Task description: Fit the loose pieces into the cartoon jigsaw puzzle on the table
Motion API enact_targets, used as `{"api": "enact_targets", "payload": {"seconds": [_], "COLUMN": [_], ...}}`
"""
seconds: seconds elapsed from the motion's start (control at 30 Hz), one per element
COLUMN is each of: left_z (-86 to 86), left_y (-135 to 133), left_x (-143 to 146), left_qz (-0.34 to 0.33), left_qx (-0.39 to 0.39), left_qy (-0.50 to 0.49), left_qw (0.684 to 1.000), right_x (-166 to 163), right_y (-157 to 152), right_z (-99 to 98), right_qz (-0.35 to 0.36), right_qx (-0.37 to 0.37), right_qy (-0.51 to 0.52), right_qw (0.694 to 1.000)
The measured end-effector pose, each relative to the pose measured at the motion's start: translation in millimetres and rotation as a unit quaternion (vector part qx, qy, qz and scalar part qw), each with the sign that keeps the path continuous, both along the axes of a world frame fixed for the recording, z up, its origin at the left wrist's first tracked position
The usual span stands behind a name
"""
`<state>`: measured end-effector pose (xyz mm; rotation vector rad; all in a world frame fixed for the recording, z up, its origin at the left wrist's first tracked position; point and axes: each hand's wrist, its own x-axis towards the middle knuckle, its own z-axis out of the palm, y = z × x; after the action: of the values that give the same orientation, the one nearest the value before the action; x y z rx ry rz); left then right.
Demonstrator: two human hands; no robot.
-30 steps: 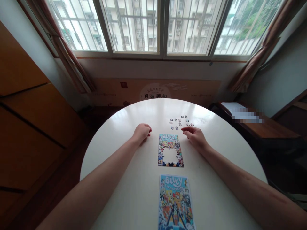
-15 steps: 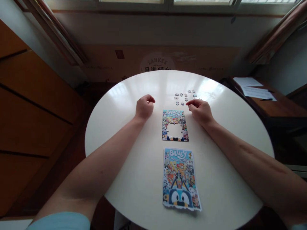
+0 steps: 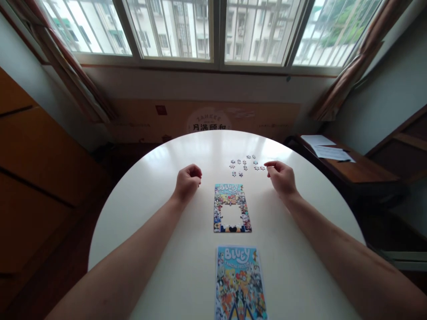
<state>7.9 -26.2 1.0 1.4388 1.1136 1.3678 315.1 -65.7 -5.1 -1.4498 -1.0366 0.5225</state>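
Note:
My left hand [image 3: 187, 181] rests on the table left of the partly assembled jigsaw puzzle [image 3: 218, 215], its fingers curled in a loose fist; no object shows in it. The puzzle has a framed border and a large gap in its lower middle. To the right, my right hand [image 3: 282, 177] has its thumb and forefinger drawn together. Its fingertips are at the edge of a loose puzzle piece [image 3: 262, 168]; whether they grip anything is hidden. Several other loose pieces [image 3: 245, 168] lie scattered behind the puzzle. A colourful picture sheet [image 3: 238, 280] lies closest to me.
The round white table [image 3: 160, 275] carries all of this. Beyond its far edge stands a printed cardboard panel [image 3: 133, 115] below the window. A wooden side table [image 3: 370, 171] with papers [image 3: 330, 152] is at the right, and wooden cabinet doors [image 3: 33, 186] are at the left.
The view has tilted up, bringing more of the window in. My right hand has shifted right over the table, uncovering loose pieces. My left hand stays left of the puzzle, still curled.

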Motion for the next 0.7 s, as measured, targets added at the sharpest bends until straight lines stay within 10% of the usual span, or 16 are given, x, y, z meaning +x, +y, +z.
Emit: {"api": "enact_targets", "payload": {"seconds": [0.27,0.7], "left_z": [8.4,9.5], "left_y": [-5,-6], "left_x": [-1,-2], "left_qz": [-0.003,0.051], "left_qx": [-0.012,-0.032], "left_qy": [-0.045,0.040], "left_qw": [0.999,0.997], "right_x": [38,37], "right_y": [16,21], "right_z": [-3.2,-6.4], "right_qz": [-0.097,-0.135], "right_qx": [0.028,0.087], "right_qy": [0.115,0.027], "right_qw": [0.988,0.987]}}
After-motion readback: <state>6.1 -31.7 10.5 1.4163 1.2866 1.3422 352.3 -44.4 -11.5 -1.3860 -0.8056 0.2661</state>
